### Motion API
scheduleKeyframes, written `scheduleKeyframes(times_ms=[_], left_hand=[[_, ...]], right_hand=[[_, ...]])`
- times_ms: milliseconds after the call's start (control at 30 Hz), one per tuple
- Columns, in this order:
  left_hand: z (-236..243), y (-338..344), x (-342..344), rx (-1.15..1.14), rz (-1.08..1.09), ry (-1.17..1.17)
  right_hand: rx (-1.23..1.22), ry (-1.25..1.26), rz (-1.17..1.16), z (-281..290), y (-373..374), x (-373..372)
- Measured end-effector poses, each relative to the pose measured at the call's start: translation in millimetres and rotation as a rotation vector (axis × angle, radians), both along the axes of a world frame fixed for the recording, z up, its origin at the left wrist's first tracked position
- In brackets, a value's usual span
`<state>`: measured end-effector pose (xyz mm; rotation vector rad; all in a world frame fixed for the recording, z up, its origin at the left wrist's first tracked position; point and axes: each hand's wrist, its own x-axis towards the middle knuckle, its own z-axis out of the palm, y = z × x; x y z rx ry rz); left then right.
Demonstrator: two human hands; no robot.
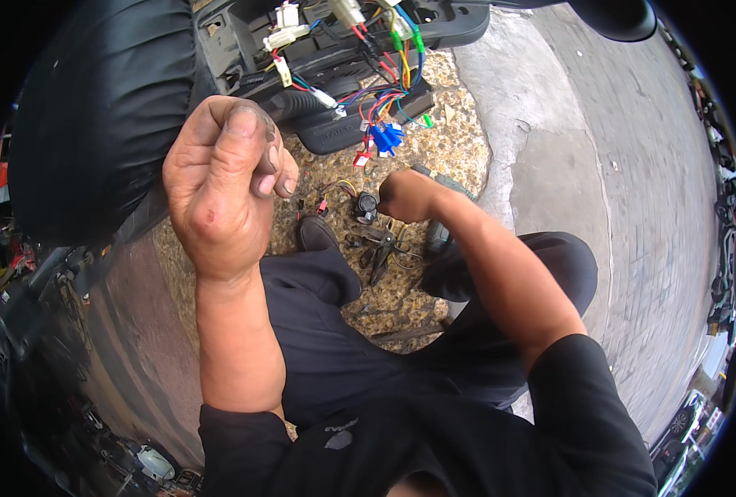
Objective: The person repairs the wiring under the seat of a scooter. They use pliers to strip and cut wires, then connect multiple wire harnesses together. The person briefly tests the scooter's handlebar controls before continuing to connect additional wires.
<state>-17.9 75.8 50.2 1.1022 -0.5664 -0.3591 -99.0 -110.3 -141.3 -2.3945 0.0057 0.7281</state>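
Observation:
My left hand (225, 186) is raised beside the black seat, its thumb pressed against curled fingers. Whatever they pinch, if anything, is hidden. Lower down and to the right, my right hand (407, 197) reaches over the speckled ground, right beside a round black part (366, 205). Its fingers are turned away from view. Beyond both hands hangs a bundle of coloured wires (397, 93) from the vehicle. Blue connectors (385, 139), a red connector (362, 157) and white connectors (285, 37) are on these wires. A smaller red connector with wires (322, 206) lies left of the round part.
Between my feet, black-handled hand tools (379, 253) lie on the speckled stone surface (368, 313). A grey-green tool (440, 238) is partly behind my right arm. The black padded seat (107, 124) fills the upper left, with dark plastic bodywork (331, 137) at the top. Grey pavement (633, 207) stretches right.

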Motion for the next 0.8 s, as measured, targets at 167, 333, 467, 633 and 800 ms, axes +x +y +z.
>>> scheduleKeyframes(times_ms=[167, 333, 467, 633, 800], left_hand=[[-2, 20, 3, 0.144, 0.083, -0.002], [-8, 33, 9, 0.231, 0.059, 0.020], [-11, 39, 5, 0.319, 0.190, 0.050], [-11, 48, 8, 0.398, 0.222, 0.098], [-14, 51, 12, 0.454, 0.289, 0.149]], right_hand=[[0.092, 0.194, -0.293, -79, 69, -14], [0.230, 0.173, -0.285, -120, 121, -13], [0.226, 0.155, -0.386, -133, 127, 6], [0.237, 0.138, -0.500, -147, 119, 30], [0.136, 0.039, -0.472, -165, 121, 51]])
